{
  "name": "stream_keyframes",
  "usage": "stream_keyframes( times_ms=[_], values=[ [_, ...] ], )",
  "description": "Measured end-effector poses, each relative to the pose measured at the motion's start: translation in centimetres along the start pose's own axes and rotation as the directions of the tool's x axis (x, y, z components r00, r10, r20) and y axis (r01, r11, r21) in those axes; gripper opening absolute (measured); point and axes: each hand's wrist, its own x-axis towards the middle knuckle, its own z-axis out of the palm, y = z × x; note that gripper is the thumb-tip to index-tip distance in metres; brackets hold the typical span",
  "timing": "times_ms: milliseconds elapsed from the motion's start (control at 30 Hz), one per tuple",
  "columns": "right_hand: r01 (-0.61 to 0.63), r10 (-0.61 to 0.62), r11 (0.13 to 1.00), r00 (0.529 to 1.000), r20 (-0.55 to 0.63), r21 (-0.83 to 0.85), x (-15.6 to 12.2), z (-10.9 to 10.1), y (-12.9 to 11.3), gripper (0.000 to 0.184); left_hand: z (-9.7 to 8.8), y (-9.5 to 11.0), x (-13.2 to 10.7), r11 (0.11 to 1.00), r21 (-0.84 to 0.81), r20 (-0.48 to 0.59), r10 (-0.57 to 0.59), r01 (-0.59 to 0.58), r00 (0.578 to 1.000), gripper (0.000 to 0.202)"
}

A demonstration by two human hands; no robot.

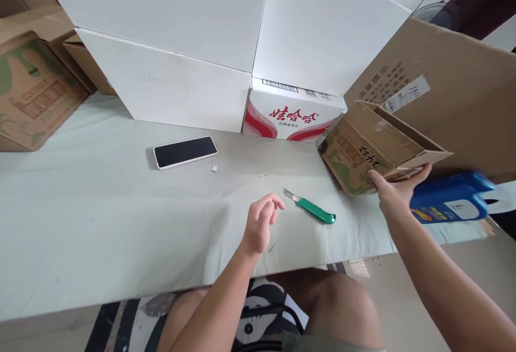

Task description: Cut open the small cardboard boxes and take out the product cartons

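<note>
My right hand [397, 193] grips the near right edge of a small open-topped cardboard box [350, 150], thumb on its printed side and fingers stretched along the edge. The box is tilted and has "2422" handwritten on it. My left hand [261, 223] hovers over the table, its fingers loosely curled in with nothing visible in them. Just right of that hand lies a green utility knife [316, 210] with its blade out, pointing to the upper left. Farther left, a phone [185, 152] with a dark screen rests near a tiny white scrap [214, 169].
Large white panels [181, 83] stand along the back, beside a white and red carton [292, 113]. A blue bottle [451, 201] lies behind my right hand. Big brown cardboard [455, 83] leans at right; a coconut-printed box [36, 88] sits at left. The cloth-covered table [121, 223] ends near my knees.
</note>
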Motion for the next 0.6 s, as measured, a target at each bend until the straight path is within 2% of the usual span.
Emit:
stream_keyframes(
  times_ms=[100, 300, 433, 500, 600],
  values=[
    [0.099, -0.096, 0.987, 0.995, 0.034, -0.124, 0.9, 1.6, 1.6, 0.144, -0.2, 0.0, -0.1, 0.996, 0.032, 0.082, -0.085, 0.083, 0.993, 0.053],
    [0.109, -0.112, 0.968, 0.994, -0.001, -0.224, 3.3, 4.1, 4.4, 0.14, -0.1, -0.1, -0.3, 0.988, 0.059, 0.149, -0.149, 0.141, 0.978, 0.055],
    [0.135, -0.146, 0.945, 0.989, -0.017, -0.299, 4.9, 5.9, 4.6, 0.139, 0.1, -0.1, -0.2, 0.985, 0.046, 0.169, -0.173, 0.168, 0.97, 0.055],
    [0.094, -0.108, 0.943, 0.994, -0.027, -0.32, 5.5, 6.7, 4.0, 0.139, 0.3, 0.0, -0.2, 0.984, 0.035, 0.18, -0.179, 0.175, 0.967, 0.056],
    [-0.047, 0.024, 0.927, 0.998, -0.065, -0.373, 6.2, 7.9, 2.5, 0.137, 0.5, 0.2, -0.2, 0.983, 0.023, 0.205, -0.185, 0.184, 0.961, 0.058]
  ],
)
